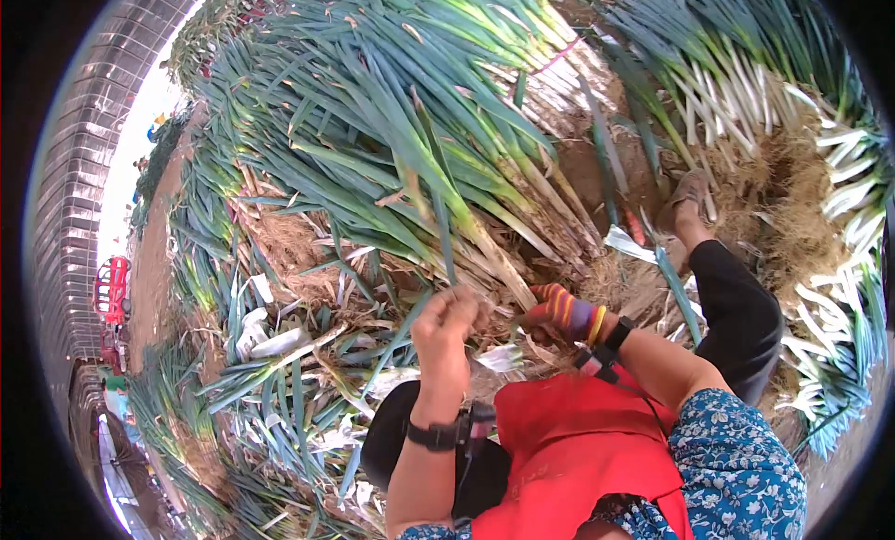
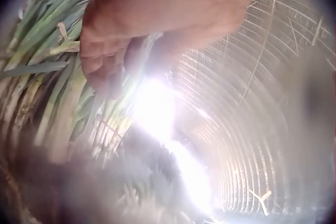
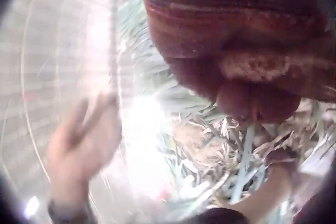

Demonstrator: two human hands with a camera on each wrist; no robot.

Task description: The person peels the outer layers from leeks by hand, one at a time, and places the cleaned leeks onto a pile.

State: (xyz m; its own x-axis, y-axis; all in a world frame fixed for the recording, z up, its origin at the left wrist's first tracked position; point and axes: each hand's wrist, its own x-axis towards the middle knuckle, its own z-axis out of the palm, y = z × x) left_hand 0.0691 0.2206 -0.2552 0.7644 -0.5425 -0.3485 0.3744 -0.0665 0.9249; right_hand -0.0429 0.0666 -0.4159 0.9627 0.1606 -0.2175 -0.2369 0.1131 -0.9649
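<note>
My bare left hand [image 1: 447, 325] has its fingers bent together at the lower end of a long dark scallion leaf [image 1: 442, 223], pinching it. In the left wrist view the left hand [image 2: 121, 35] shows curled fingers in front of the stalks. My right hand [image 1: 564, 316], in a striped knit glove, grips a large scallion [image 1: 499, 265] near its pale root end; the green top leans up and away over the pile. The right wrist view shows the glove [image 3: 236, 29] close up and dark, its fingers bent, with the left hand [image 3: 84, 148] blurred beyond it.
A big heap of scallions [image 1: 364, 102] lies ahead, with a tied bundle [image 1: 559, 64] behind it. Cleaned white-stemmed scallions [image 1: 727, 102] line the right side. Stripped leaves [image 1: 280, 353] litter the ground at left. A shod foot [image 1: 688, 190] stands at right.
</note>
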